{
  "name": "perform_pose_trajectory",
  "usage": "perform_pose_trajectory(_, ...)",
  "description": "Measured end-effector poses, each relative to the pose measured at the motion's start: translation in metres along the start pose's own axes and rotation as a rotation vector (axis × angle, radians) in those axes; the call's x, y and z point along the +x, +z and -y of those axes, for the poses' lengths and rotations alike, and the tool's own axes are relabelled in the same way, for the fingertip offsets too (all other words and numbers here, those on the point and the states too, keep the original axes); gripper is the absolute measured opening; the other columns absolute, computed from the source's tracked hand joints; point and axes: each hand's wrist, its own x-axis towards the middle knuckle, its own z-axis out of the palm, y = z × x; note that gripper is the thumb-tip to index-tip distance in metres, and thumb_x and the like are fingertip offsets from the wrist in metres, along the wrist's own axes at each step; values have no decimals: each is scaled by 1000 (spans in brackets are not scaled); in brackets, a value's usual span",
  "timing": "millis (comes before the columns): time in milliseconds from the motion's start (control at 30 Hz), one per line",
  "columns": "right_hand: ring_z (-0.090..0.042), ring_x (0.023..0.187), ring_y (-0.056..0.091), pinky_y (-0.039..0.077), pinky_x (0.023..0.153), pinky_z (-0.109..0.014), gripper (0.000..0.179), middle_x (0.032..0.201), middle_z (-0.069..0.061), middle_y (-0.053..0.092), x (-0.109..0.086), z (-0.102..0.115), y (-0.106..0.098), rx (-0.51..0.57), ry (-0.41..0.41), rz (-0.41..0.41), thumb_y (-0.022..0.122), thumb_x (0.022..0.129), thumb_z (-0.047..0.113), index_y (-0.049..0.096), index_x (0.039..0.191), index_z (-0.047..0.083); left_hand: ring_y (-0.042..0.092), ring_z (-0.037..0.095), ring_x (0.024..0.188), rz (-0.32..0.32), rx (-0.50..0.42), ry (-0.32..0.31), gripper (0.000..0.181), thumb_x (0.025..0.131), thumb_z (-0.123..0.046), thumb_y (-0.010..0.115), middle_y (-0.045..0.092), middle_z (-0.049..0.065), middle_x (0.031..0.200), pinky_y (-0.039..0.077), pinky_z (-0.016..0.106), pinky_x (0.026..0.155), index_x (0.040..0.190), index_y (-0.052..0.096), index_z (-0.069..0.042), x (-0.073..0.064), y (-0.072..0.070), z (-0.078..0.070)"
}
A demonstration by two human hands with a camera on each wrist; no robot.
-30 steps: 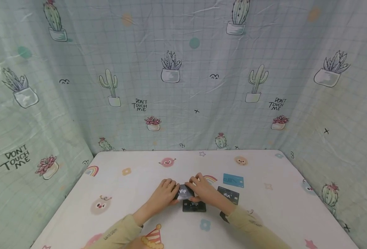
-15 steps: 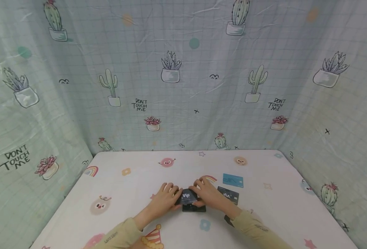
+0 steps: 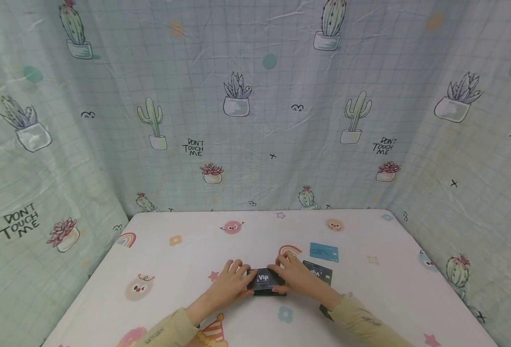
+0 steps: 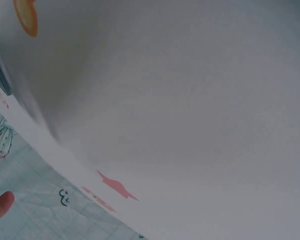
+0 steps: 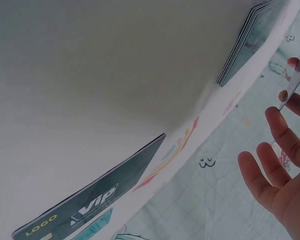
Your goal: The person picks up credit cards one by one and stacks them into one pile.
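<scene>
A black card marked "Vip" (image 3: pixel 263 278) is held flat between my two hands. My left hand (image 3: pixel 231 279) grips its left end, and my right hand (image 3: pixel 293 275) grips its right end. Under it lies a small stack of cards (image 5: pixel 250 45), mostly covered in the head view, where just a dark front edge shows. The right wrist view shows the held card edge-on at the right hand's fingertips, apart from the stack. Only some left fingers (image 4: pixel 1 207) appear at the border of the left wrist view; their hold on the card is out of that frame.
Right of the hands lie a blue card (image 3: pixel 324 252) and a black card (image 3: pixel 318 270) on the white patterned table (image 3: pixel 186 260). Another dark card (image 3: pixel 325 312) is partly hidden by the right sleeve. A cactus-print curtain (image 3: pixel 255 135) stands behind the table.
Both hands have brought the held card toward the person and slightly right, so it now covers most of the stack. The other cards have stayed in place.
</scene>
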Motion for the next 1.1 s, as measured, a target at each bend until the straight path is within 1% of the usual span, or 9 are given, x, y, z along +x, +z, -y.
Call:
perform_pose_trajectory(233, -13, 91, 38, 40, 75, -26, 57, 103, 4, 50, -7, -5, -1, -43, -43, -40, 57, 77, 55, 53, 121, 18, 44, 18, 97, 36, -33, 5, 51, 80, -50, 56, 56, 0, 103, 37, 38, 85, 122, 53, -19, 2, 2, -1)
perform_pose_trajectory(400, -12, 90, 40, 41, 73, -26, 56, 103, 4, 52, -11, -9, 2, -67, -87, -77, 56, 77, 54, 54, 120, 18, 43, 17, 98, 67, -28, 17, 50, 81, -50, 54, 56, -1, 103, 37, 37, 87, 122, 52, -20, 4, 4, -2)
perform_pose_trajectory(533, -12, 91, 42, 42, 73, -27, 57, 104, 3, 53, -14, -12, 5, -62, -109, -107, 59, 76, 53, 55, 119, 16, 43, 17, 97, 61, -14, 34, 50, 82, -51, 53, 56, -1, 102, 37, 37, 86, 122, 53, -20, 5, 5, -4)
perform_pose_trajectory(633, -12, 91, 43, 43, 74, -28, 57, 105, 4, 54, -16, -13, 6, -61, -110, -121, 61, 75, 52, 55, 118, 16, 43, 17, 96, 48, -14, 42, 50, 81, -50, 54, 56, -1, 102, 37, 37, 85, 121, 53, -20, 6, 6, -5)
perform_pose_trajectory(733, -12, 92, 44, 44, 76, -29, 56, 106, 4, 54, -17, -15, 8, -62, -100, -113, 62, 74, 52, 55, 118, 16, 43, 17, 95, 52, -11, 46, 50, 82, -50, 54, 56, -1, 102, 37, 37, 84, 122, 53, -19, 7, 9, -6)
perform_pose_trajectory(933, -14, 94, 45, 43, 77, -30, 55, 108, 4, 55, -20, -19, 12, -35, -72, -62, 62, 76, 50, 54, 119, 16, 43, 17, 96, 81, -18, 46, 50, 81, -48, 55, 56, -1, 104, 37, 37, 84, 121, 52, -19, 9, 13, -7)
perform_pose_trajectory(1100, -14, 94, 44, 43, 76, -30, 53, 107, 5, 56, -22, -18, 10, -20, -62, -28, 62, 76, 48, 54, 119, 17, 45, 17, 97, 80, -34, 65, 49, 81, -48, 56, 56, -1, 105, 38, 38, 84, 120, 53, -19, 8, 13, -8)
